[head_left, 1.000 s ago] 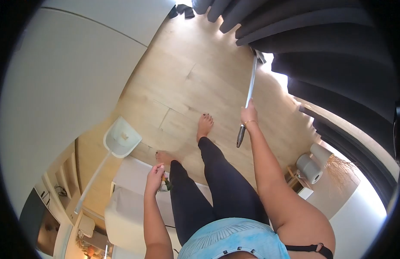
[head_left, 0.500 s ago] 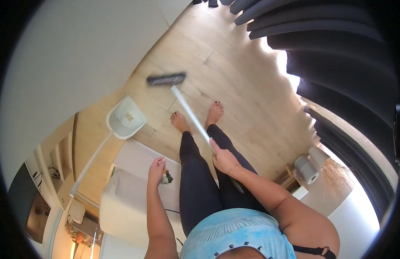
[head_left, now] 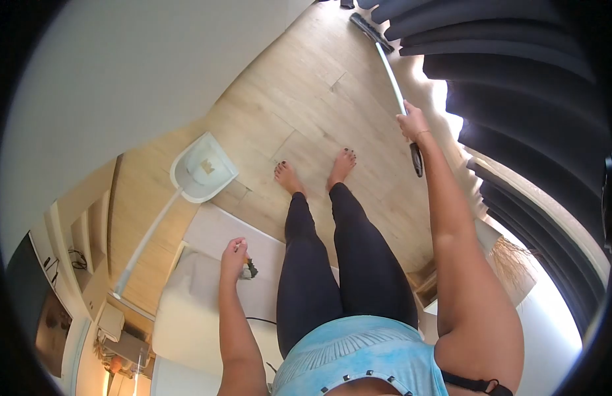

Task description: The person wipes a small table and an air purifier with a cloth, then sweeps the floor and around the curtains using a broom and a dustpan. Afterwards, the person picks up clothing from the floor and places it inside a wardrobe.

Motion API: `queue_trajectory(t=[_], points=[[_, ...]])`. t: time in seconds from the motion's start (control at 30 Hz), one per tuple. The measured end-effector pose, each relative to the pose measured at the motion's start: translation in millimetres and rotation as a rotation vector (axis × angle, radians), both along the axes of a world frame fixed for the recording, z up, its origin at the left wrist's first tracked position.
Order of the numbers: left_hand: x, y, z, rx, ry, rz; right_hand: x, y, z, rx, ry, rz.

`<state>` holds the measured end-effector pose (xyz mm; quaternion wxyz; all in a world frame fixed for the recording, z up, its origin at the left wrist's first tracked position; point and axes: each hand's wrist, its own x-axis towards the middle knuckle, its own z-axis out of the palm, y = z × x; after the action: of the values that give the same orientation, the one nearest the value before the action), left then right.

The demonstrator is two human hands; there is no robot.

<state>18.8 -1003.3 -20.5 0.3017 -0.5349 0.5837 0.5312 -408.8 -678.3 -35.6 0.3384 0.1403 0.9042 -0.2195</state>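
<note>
My right hand (head_left: 413, 123) is wrapped round the pale handle of a broom (head_left: 392, 76), below its middle, with the dark grip end sticking out past my wrist. The broom's dark bristled head (head_left: 372, 33) rests on the floor at the far end, close to the curtain hem. My left hand (head_left: 234, 256) is closed in front of me; what its fingers hold, if anything, is too small to name. Just beside it shows a small green, white and orange object (head_left: 248, 269), partly hidden by the hand. A white long-handled dustpan (head_left: 217, 182) lies left of my feet.
Dark curtains (head_left: 510, 99) hang along the right, down to the wooden floor (head_left: 299, 86). A white wall or panel (head_left: 121, 79) fills the upper left. A pale cushioned seat (head_left: 187, 317) stands at left, and dried stalks (head_left: 514, 257) stand at right.
My right hand has swung the broom forward and right, from the floor ahead of my feet to beside the curtain. My left hand stays closed in nearly the same place.
</note>
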Motion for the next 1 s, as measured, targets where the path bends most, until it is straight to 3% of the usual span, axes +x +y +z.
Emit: queue_trajectory(t=[0.13, 0.27, 0.3, 0.33, 0.4, 0.43, 0.5, 0.57, 0.6, 0.67, 0.7, 0.73, 0.8, 0.87, 1.0], points=[[-7, -2, -2, 0.046, 0.023, -0.048, 71, -31, -5, 0.103, -0.052, 0.342], [-19, -6, -16, 0.056, 0.041, -0.086, 161, -83, 78, -0.110, -0.311, 0.409], [-30, -8, -11, 0.051, 0.040, -0.102, 174, -82, 80, -0.201, -0.248, 0.506], [-43, -10, -6, 0.048, 0.039, -0.117, 181, -77, 84, -0.207, -0.243, 0.490], [-62, -17, -1, 0.032, 0.049, -0.134, 159, -91, 128, -0.257, -0.687, 0.281], [-71, -22, 0, 0.019, 0.062, -0.171, 148, -86, 133, -0.267, -0.675, 0.278], [-87, -28, -2, 0.010, 0.082, -0.226, 119, -54, 141, -0.342, -0.765, -0.050], [-104, -32, -11, -0.016, 0.058, -0.248, 82, -2, 129, -0.565, -0.576, -0.150], [-117, -31, -10, -0.015, 0.063, -0.262, 47, 8, 146, -0.478, -0.552, -0.147], [-144, -26, -3, -0.024, 0.096, -0.292, -10, 36, 169, -0.700, -0.350, -0.284], [-152, -21, -4, -0.029, 0.089, -0.297, -37, 63, 157, -0.905, -0.276, -0.520], [-160, -16, -7, 0.003, 0.113, -0.254, -60, 72, 160, -1.031, -0.060, -0.541], [-175, -7, -11, 0.029, 0.123, -0.208, -117, 103, 160, -1.050, 0.080, -0.591], [-188, 1, -11, 0.031, 0.124, -0.219, -162, 128, 165, -1.079, 0.126, -0.621], [-202, 20, -12, -0.089, 0.040, -0.259, -264, 239, 111, -1.284, 0.092, -0.629]])
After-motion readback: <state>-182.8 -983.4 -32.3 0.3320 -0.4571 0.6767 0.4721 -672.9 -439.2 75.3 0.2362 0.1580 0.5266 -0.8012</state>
